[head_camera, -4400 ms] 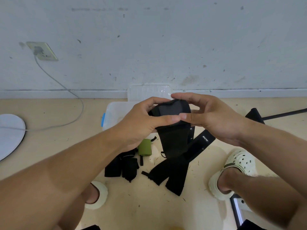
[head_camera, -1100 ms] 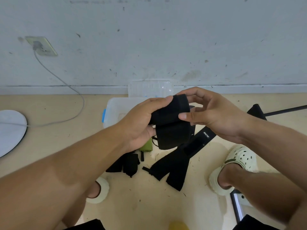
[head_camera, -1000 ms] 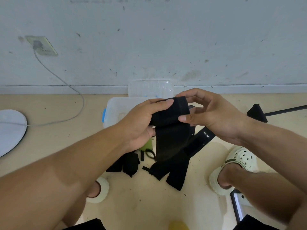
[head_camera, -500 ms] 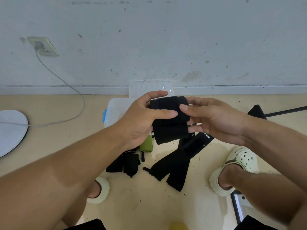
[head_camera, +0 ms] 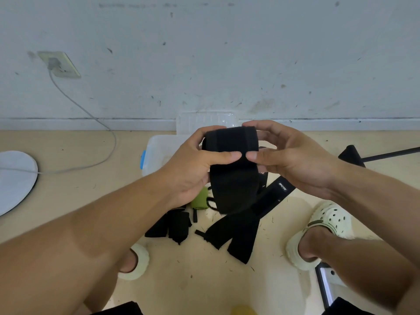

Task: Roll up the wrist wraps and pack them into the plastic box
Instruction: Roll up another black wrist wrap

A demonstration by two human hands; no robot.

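Beige floor under a scuffed wall. The black wrist wrap (head_camera: 230, 155) is held above the plastic box (head_camera: 154, 153) — roll axis crosswise, loose tail hanging toward the person. Left hand (head_camera: 193, 164) and right hand (head_camera: 293, 158) both pinch it, equally near.

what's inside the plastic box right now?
Cannot tell. Only the plastic box's left wall and blue latch show; the left hand, right hand and the black wrap they hold cover its interior.
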